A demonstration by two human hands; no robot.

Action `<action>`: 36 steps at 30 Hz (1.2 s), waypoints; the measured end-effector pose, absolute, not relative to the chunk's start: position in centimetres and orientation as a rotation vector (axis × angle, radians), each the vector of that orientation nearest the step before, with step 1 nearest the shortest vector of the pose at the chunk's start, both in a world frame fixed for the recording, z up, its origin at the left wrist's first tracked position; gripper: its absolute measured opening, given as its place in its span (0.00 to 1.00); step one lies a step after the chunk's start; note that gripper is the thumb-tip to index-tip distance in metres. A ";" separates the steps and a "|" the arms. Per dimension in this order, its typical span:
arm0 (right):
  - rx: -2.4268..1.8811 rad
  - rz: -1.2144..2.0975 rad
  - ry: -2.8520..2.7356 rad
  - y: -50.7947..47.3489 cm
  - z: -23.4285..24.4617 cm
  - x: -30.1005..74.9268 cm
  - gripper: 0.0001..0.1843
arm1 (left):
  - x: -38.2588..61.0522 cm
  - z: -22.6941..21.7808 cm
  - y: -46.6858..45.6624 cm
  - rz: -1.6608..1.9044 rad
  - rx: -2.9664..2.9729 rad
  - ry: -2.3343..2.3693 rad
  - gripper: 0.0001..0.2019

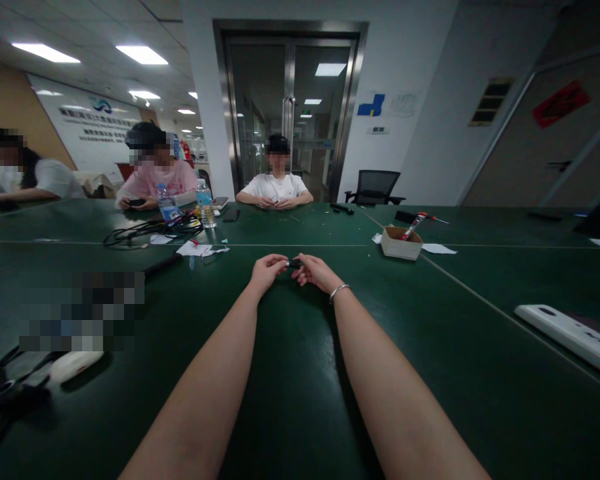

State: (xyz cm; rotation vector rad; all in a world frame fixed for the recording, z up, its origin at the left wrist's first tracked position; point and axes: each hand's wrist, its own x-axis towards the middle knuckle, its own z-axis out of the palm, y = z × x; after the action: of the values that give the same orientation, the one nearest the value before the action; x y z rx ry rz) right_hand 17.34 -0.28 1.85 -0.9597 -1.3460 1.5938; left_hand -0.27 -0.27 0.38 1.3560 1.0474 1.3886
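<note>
Both my arms reach out over the green table [300, 373]. Between my hands is a small black piece with a silvery end [294, 264]; it is too small for me to tell its kind. The fingers of my left hand [269, 272] pinch its silvery left end. My right hand [317, 272], with a silver bracelet [339, 291] at the wrist, grips the dark right end, and its fingers hide part of it. The piece is held just above the tabletop or close to it.
Left on the table are black cables [145, 230], water bottles [206, 207], paper scraps [196, 249] and a white rounded device [77, 365]. To the right stand a small box [401, 244] with a tool in it and a white power strip [570, 337]. Several people sit around the far side.
</note>
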 end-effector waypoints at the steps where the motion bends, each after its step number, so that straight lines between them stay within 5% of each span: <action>1: -0.934 1.577 -1.360 -0.3 1.8 17.3 0.10 | -0.3 0.4 -0.3 1.389 1.356 1.051 0.12; 4: -0.820 1.558 -1.324 -0.3 1.8 17.4 0.29 | -0.3 0.4 -0.3 1.385 1.351 1.070 0.11; 10: -0.939 1.600 -1.339 -0.2 1.9 17.4 0.10 | -0.3 0.3 -0.2 1.385 1.360 1.084 0.12; 14: -0.844 1.559 -1.308 -0.3 1.8 17.4 0.25 | -0.2 0.4 -0.3 1.399 1.322 1.100 0.11; 19: -0.934 1.581 -1.330 -0.2 1.7 17.4 0.10 | -0.1 0.8 -0.6 1.397 1.312 1.122 0.10; 23: -0.866 1.555 -1.305 -0.2 1.7 17.3 0.21 | 0.0 0.8 -0.6 1.407 1.288 1.138 0.10; 28: -0.970 1.554 -1.324 -0.2 1.8 17.2 0.08 | 0.1 0.7 -0.5 1.403 1.296 1.156 0.12; 36: -0.821 1.573 -1.312 -0.1 1.2 17.6 0.16 | -0.1 -0.1 0.1 1.341 1.397 1.269 0.15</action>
State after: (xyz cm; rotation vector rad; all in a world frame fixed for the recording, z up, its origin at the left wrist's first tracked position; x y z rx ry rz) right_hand 17.57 -0.06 1.24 -0.8213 -1.3121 1.5733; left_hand -0.11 0.06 -0.09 1.3974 1.2687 1.3414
